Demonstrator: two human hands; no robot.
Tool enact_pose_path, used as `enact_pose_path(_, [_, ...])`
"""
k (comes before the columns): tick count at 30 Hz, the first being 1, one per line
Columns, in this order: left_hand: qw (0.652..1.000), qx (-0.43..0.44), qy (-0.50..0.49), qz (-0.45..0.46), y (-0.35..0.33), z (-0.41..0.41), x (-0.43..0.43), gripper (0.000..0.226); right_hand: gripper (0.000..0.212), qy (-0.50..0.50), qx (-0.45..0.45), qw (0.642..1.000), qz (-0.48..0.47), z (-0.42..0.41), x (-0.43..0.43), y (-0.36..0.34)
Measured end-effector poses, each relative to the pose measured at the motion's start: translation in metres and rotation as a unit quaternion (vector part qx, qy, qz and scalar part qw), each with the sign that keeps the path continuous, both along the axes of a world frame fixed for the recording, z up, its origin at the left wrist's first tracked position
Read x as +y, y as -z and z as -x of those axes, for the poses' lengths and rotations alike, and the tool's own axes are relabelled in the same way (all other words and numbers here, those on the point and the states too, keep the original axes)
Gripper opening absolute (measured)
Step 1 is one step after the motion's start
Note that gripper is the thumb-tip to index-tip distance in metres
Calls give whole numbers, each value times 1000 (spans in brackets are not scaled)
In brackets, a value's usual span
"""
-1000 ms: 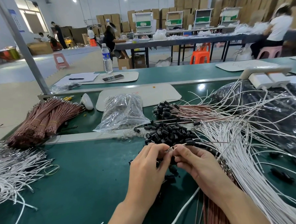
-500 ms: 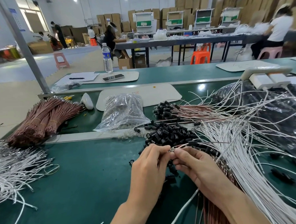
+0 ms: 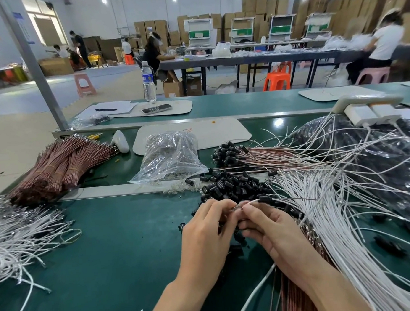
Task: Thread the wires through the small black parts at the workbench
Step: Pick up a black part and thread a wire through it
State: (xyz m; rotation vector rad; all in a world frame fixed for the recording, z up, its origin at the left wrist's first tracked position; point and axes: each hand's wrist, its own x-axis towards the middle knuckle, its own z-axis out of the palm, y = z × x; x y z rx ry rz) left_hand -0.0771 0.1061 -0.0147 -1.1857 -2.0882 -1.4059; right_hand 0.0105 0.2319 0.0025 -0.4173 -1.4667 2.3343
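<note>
A heap of small black parts [image 3: 234,188] lies on the green workbench [image 3: 114,255] just beyond my hands. My left hand [image 3: 208,236] and my right hand [image 3: 269,225] meet fingertip to fingertip in front of it. Together they pinch a white wire [image 3: 254,201] near its end. A black part [image 3: 264,198] sits on that wire just right of my fingers. Loose white wires [image 3: 333,220] fan out to the right. What my fingertips hold beneath them is hidden.
Brown wire bundles [image 3: 57,167] lie at the left, white wires [image 3: 16,236] at the near left. A clear bag [image 3: 171,157] stands behind the black heap. Brown wires with black parts on them [image 3: 246,153] lie mid-right. A black-filled bag [image 3: 377,151] and white power strip [image 3: 368,110] sit far right.
My two hands have stayed together at the same spot, fingers shifting slightly. A black part now sits on the white wire just right of my fingertips.
</note>
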Motion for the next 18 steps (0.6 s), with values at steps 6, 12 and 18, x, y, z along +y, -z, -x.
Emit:
enact_pose_path(6, [998, -52, -25, -18, 0, 4, -1, 12, 36, 93, 44, 993, 57, 0, 7, -4])
enact_pose_path(12, [999, -37, -14, 1, 3, 3, 2, 18, 22, 85, 27, 993, 81, 0, 10, -2])
enact_pose_path(18, [999, -38, -1, 13, 4, 2, 2, 17, 33, 27, 47, 995, 89, -6, 14, -3])
